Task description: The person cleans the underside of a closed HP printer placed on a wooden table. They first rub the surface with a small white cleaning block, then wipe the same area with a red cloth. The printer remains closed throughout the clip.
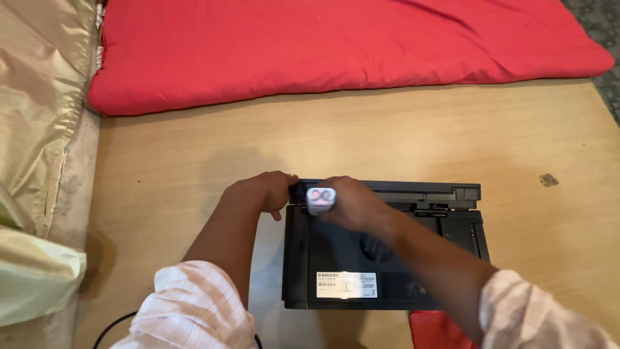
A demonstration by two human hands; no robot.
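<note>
Gripping boxy matte-black printer, both hands

Both forearms reach forward from the bottom edge, bare below rolled pale striped sleeves. The left hand lies knuckles up, fingers curled downward and forward — thumb tucked beneath, wrist nearly straight. The right hand crosses inward toward the left one, its fingers closed in a grip — knuckles facing the camera, wrist bent slightly. The two hands sit just beside each other.
</note>
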